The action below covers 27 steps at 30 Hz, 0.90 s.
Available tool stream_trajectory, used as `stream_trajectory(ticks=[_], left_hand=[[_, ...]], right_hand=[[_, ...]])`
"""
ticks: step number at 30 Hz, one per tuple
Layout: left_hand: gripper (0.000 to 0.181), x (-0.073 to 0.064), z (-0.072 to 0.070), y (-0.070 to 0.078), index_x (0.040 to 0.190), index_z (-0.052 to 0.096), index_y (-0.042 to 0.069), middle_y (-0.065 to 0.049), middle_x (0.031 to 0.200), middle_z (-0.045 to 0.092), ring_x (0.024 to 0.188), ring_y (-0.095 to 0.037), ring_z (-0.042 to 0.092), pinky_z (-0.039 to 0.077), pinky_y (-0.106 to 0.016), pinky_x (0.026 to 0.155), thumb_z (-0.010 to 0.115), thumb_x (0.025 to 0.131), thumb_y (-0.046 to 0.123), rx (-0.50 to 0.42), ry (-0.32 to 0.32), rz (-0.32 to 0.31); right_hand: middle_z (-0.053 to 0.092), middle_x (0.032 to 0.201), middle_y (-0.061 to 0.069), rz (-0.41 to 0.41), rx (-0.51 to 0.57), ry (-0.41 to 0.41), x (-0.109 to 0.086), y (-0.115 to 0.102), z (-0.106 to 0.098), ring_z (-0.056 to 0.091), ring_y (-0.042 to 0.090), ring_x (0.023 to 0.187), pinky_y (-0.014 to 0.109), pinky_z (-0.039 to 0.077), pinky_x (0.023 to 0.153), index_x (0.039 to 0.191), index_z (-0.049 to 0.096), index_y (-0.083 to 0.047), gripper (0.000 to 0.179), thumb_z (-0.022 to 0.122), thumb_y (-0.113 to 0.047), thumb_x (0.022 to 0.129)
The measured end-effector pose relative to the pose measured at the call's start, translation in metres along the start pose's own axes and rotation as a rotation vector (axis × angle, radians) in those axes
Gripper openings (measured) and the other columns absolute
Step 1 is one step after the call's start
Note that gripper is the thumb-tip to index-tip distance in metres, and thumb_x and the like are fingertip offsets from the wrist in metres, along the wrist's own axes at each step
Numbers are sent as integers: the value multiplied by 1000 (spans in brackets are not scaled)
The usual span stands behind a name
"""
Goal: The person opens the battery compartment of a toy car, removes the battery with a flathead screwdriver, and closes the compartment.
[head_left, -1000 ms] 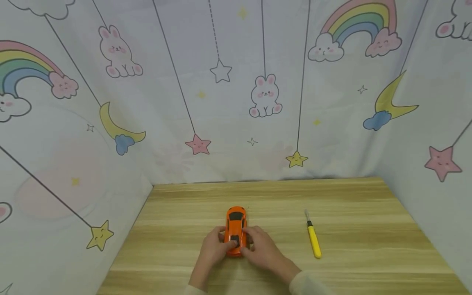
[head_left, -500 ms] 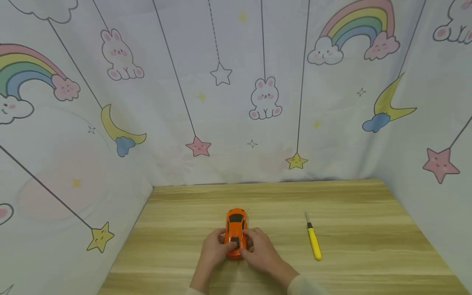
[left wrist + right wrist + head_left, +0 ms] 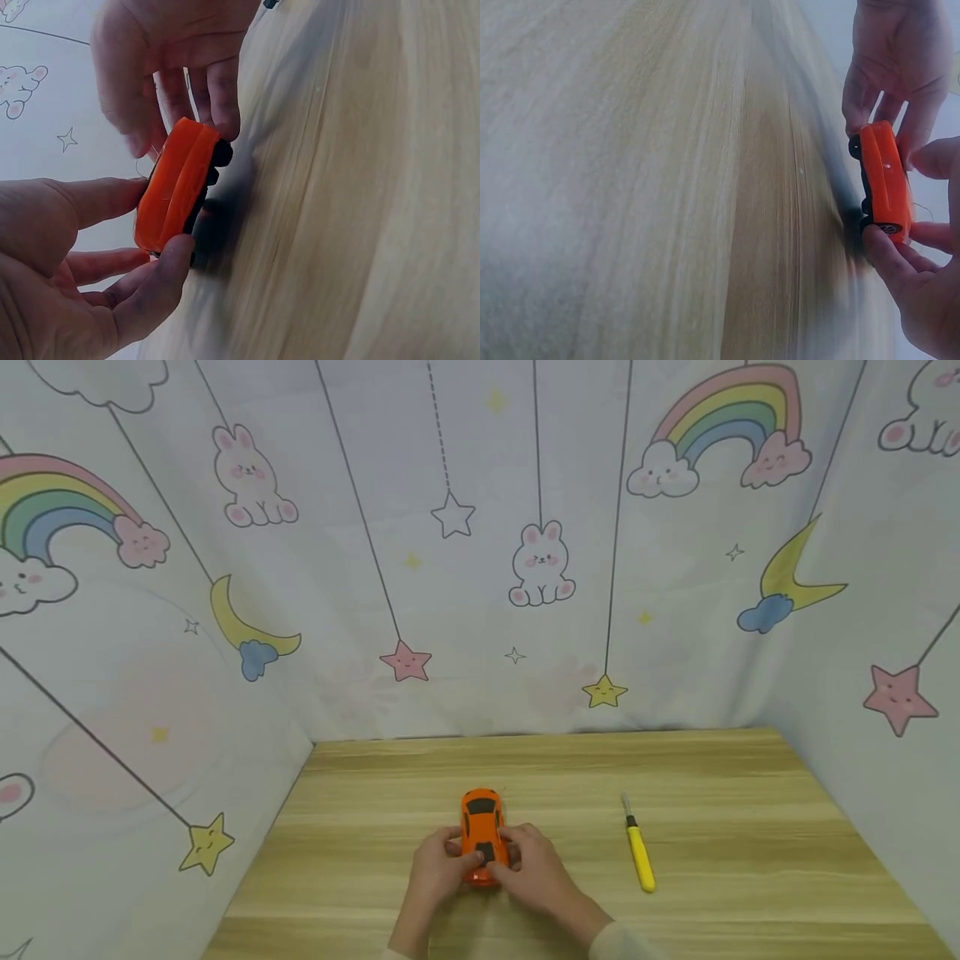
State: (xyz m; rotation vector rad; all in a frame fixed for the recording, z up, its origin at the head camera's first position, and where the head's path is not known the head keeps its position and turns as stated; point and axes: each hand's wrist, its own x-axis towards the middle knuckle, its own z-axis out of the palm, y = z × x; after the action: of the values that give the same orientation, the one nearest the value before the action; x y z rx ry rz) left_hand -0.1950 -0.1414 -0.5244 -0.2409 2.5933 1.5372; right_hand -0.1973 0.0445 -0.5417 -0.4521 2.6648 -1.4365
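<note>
Holding one orange car (image 3: 482, 827) are two hands (image 3: 438, 865) (image 3: 536, 868), one screwdriver (image 3: 640, 853) near.

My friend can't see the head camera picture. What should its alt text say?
Two hands hold an orange toy car at a wood-patterned table. To their right lies a yellow-handled tool; behind hangs white cloth printed with bunnies, stars and rainbows.

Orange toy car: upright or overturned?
Upright: the orange toy car shows its roof to the head camera, black wheels facing the wood-grain table.
</note>
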Motion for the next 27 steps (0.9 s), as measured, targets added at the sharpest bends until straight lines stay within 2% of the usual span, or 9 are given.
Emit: stream_trajectory(ticks=[4, 7, 15, 21, 27], left_hand=[[59, -1, 2, 0, 136, 59, -4, -15, 103, 67, 82, -22, 65, 58, -35, 64, 82, 85, 16, -13, 3, -13], [58, -2, 3, 0, 134, 60, -5, -15, 101, 68, 79, -21, 66, 58, -34, 63, 82, 84, 16, -31, 12, -19], [56, -5, 8, 5, 126, 63, -10, -14, 96, 71, 78, -19, 68, 58, -34, 64, 84, 81, 16, -46, 53, -19], [51, -7, 13, 7, 120, 62, -11, -12, 90, 71, 74, -17, 67, 57, -33, 63, 83, 81, 13, -61, 47, -3], [50, -10, 17, 10, 120, 60, -11, -12, 92, 70, 77, -18, 66, 56, -34, 65, 82, 82, 14, -39, 35, 20]], right_hand=[[60, 116, 6, 10, -29, 6, -1, -1, 1, 61, 12, 95, 27, 55, 78, 137, 61, -2, 72, 79, -49, 85], [60, 115, 6, 2, -67, 27, -3, -3, 2, 59, 13, 96, 32, 54, 82, 137, 61, -1, 80, 81, -55, 81], [59, 117, 7, 21, -123, 67, -5, -9, 4, 56, 13, 94, 34, 52, 82, 138, 60, 0, 90, 83, -61, 75], [57, 114, 3, 24, -141, 88, -5, -8, 6, 54, 12, 91, 34, 51, 81, 137, 60, -5, 94, 84, -66, 69], [56, 112, 2, 11, -204, 135, -6, -7, 8, 52, 12, 91, 32, 49, 79, 134, 61, -6, 90, 87, -61, 68]])
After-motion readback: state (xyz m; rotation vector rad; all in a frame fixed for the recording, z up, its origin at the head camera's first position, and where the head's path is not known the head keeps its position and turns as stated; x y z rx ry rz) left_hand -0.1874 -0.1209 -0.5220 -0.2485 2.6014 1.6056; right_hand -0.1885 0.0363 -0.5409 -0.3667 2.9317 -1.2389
